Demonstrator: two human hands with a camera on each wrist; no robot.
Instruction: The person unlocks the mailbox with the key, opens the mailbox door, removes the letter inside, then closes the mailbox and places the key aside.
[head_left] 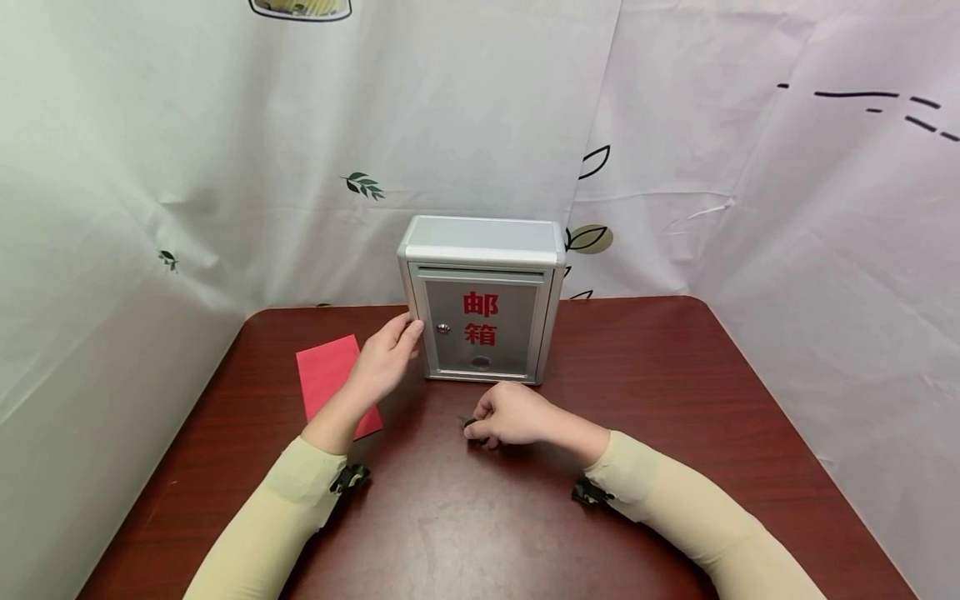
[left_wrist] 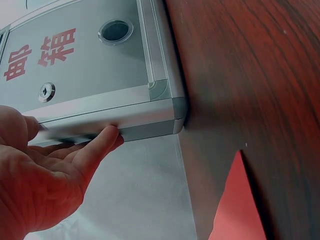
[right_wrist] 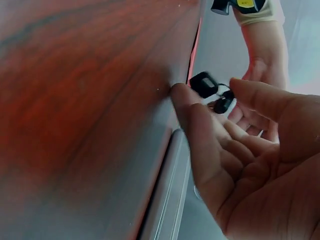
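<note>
A silver metal mailbox [head_left: 480, 300] with red characters and a round lock [head_left: 443, 328] stands upright on the table. My left hand [head_left: 386, 354] lies against its left side, the fingers fairly straight and the thumb by the front edge. In the left wrist view those fingertips [left_wrist: 111, 132] touch the box's side. Just in front of the mailbox, low over the table, my right hand [head_left: 513, 414] pinches a small bunch of keys [right_wrist: 205, 85] with black heads between thumb and fingers. A red envelope [head_left: 328, 375] lies flat on the table, partly under my left forearm.
The dark red wooden table [head_left: 637, 375] reaches back to white printed cloth [head_left: 480, 108], which also hangs at both sides. The mailbox stands near the table's back edge. A slot [head_left: 480, 275] runs across the top of its front.
</note>
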